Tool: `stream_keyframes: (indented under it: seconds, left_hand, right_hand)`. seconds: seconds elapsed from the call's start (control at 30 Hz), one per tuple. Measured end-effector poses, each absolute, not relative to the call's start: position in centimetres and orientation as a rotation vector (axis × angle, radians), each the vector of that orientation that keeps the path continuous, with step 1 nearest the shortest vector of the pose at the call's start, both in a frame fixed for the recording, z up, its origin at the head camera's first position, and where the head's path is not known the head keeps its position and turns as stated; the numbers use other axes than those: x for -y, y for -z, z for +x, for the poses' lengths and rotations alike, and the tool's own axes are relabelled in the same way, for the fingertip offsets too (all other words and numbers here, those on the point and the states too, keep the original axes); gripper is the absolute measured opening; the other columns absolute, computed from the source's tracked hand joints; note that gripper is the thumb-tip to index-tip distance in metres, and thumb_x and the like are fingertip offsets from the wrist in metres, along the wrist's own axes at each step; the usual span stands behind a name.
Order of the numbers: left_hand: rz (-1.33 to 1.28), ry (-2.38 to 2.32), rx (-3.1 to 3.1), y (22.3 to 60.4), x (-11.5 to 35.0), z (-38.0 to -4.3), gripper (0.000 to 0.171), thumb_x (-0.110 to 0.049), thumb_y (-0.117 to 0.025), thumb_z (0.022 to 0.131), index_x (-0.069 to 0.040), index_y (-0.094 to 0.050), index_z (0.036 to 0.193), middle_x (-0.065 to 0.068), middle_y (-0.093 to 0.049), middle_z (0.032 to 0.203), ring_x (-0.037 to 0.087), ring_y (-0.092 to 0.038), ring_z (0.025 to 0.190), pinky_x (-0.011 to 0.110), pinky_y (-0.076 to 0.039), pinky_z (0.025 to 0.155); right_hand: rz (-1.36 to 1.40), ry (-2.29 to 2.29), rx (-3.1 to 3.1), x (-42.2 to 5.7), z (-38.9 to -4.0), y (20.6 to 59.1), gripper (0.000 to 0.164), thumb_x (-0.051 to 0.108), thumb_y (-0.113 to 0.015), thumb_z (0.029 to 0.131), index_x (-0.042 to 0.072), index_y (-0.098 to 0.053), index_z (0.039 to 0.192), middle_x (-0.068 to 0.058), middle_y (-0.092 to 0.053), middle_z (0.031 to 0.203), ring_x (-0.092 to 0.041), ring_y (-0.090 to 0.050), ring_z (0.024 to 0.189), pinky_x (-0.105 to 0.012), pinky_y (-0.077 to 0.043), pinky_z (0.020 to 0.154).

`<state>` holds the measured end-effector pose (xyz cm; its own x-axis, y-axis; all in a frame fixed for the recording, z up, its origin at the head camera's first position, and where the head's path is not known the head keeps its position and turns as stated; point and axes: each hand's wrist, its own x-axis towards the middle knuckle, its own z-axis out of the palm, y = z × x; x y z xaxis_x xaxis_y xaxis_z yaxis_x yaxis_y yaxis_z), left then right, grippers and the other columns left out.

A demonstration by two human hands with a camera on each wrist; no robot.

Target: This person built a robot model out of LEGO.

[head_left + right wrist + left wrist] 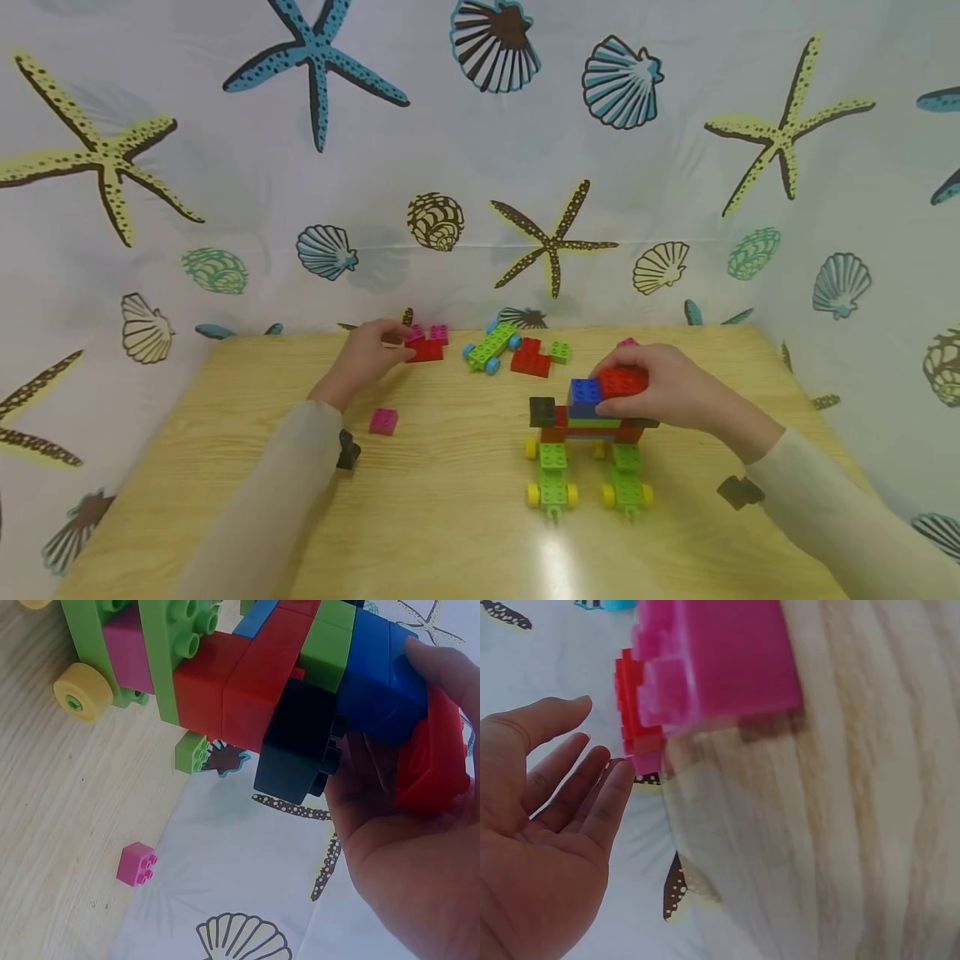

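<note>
On the right of the table stands a built toy-brick model with green wheeled bases [553,479], black bricks [542,412] at its ends and blue bricks [585,398] on top. My right hand [663,383] grips a red brick [622,382] against the blue ones, thumb on the near side and fingers on the far side. The right wrist view has that red brick [433,765] close to the palm. At the back left, my left hand [367,354] reaches beside a red brick [426,350] and pink bricks [439,335]. Its fingers [611,802] are loosely extended and hold nothing.
A green wheeled base with blue wheels [491,346] lies at the back middle. Right of it are red bricks [530,358] and a small green brick [559,352]. A lone pink brick [383,421] sits nearer, on the left. Patterned cloth [465,283] hangs behind the table.
</note>
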<state>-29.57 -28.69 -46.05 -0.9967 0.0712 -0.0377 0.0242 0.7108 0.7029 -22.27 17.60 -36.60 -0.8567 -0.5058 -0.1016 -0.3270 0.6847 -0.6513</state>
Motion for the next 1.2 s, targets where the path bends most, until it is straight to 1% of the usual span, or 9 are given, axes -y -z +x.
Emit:
stream_keyframes:
  seconds: [0.07, 0.23, 0.37, 0.47, 0.6, 0.77, 0.9, 1.03, 1.2]
  left_hand:
    - [0.062, -1.159, -2.832, 46.4, 28.9, -29.9, 0.047, -0.023, -0.073, 0.109, -0.002, -0.065, 0.15, 0.023, -0.064, 0.154, 0.044, -0.06, 0.144, 0.058, -0.055, 0.122]
    - [0.079, -1.115, -2.805, 46.9, 28.9, -30.5, 0.05, -0.022, -0.075, 0.107, -0.001, -0.064, 0.152, 0.023, -0.064, 0.154, 0.043, -0.061, 0.14, 0.056, -0.053, 0.125]
    - [0.092, -1.065, -2.799, 47.0, 28.7, -30.8, 0.049, -0.019, -0.077, 0.105, -0.002, -0.066, 0.15, 0.022, -0.067, 0.151, 0.041, -0.062, 0.138, 0.056, -0.053, 0.125]
    - [0.095, -1.006, -2.801, 47.0, 28.6, -30.9, 0.048, -0.018, -0.079, 0.104, -0.001, -0.068, 0.147, 0.022, -0.069, 0.146, 0.04, -0.062, 0.135, 0.055, -0.053, 0.124]
    - [0.086, -0.951, -2.807, 47.2, 28.5, -30.8, 0.046, -0.017, -0.079, 0.103, 0.0, -0.069, 0.145, 0.022, -0.071, 0.142, 0.04, -0.063, 0.131, 0.054, -0.055, 0.122]
    - [0.086, -0.962, -2.817, 47.1, 28.5, -30.5, 0.044, -0.017, -0.079, 0.104, 0.0, -0.071, 0.144, 0.022, -0.07, 0.143, 0.039, -0.063, 0.129, 0.054, -0.056, 0.12]
    - [0.118, -1.022, -2.833, 46.6, 28.4, -29.8, 0.043, -0.019, -0.078, 0.104, 0.0, -0.072, 0.142, 0.022, -0.071, 0.144, 0.04, -0.064, 0.129, 0.055, -0.056, 0.12]
    - [0.175, -1.092, -2.869, 45.5, 28.0, -28.2, 0.042, -0.02, -0.078, 0.104, 0.0, -0.073, 0.141, 0.023, -0.074, 0.142, 0.041, -0.069, 0.13, 0.056, -0.057, 0.119]
    - [0.18, -1.216, -2.836, 43.2, 26.6, -25.6, 0.043, -0.022, -0.079, 0.104, -0.006, -0.073, 0.144, 0.019, -0.074, 0.145, 0.04, -0.07, 0.133, 0.053, -0.063, 0.113]
  right_hand:
    - [-0.665, 0.947, -2.623, -17.8, -22.2, 36.7, 0.041, 0.039, -0.089, 0.096, 0.018, -0.077, 0.13, -0.009, -0.077, 0.128, -0.03, -0.067, 0.116, -0.042, -0.066, 0.095]
    - [-0.674, 0.969, -2.622, -18.2, -21.9, 36.7, 0.04, 0.037, -0.089, 0.096, 0.017, -0.077, 0.13, -0.009, -0.077, 0.126, -0.029, -0.067, 0.114, -0.039, -0.065, 0.093]
    - [-0.675, 0.984, -2.618, -18.3, -21.8, 36.7, 0.04, 0.035, -0.089, 0.097, 0.017, -0.077, 0.13, -0.01, -0.077, 0.126, -0.029, -0.067, 0.114, -0.041, -0.066, 0.094]
    - [-0.676, 0.987, -2.616, -18.4, -21.8, 36.8, 0.04, 0.035, -0.089, 0.097, 0.016, -0.077, 0.131, -0.01, -0.077, 0.127, -0.03, -0.067, 0.115, -0.042, -0.067, 0.094]
    - [-0.679, 0.99, -2.614, -18.4, -21.8, 36.9, 0.04, 0.035, -0.089, 0.097, 0.016, -0.077, 0.131, -0.01, -0.077, 0.127, -0.029, -0.067, 0.114, -0.04, -0.067, 0.093]
    - [-0.679, 0.995, -2.615, -18.4, -21.9, 36.9, 0.041, 0.035, -0.089, 0.097, 0.016, -0.077, 0.131, -0.01, -0.077, 0.126, -0.029, -0.068, 0.113, -0.039, -0.067, 0.093]
    - [-0.667, 0.991, -2.623, -18.3, -21.8, 36.8, 0.041, 0.035, -0.089, 0.097, 0.016, -0.077, 0.13, -0.011, -0.077, 0.127, -0.03, -0.068, 0.114, -0.042, -0.067, 0.094]
    - [-0.661, 0.991, -2.619, -18.2, -21.8, 36.7, 0.041, 0.035, -0.089, 0.097, 0.016, -0.077, 0.131, -0.011, -0.077, 0.128, -0.03, -0.067, 0.116, -0.043, -0.067, 0.095]
    - [-0.658, 0.995, -2.615, -18.1, -21.9, 36.8, 0.041, 0.035, -0.088, 0.097, 0.016, -0.077, 0.132, -0.011, -0.077, 0.129, -0.03, -0.067, 0.116, -0.044, -0.067, 0.095]
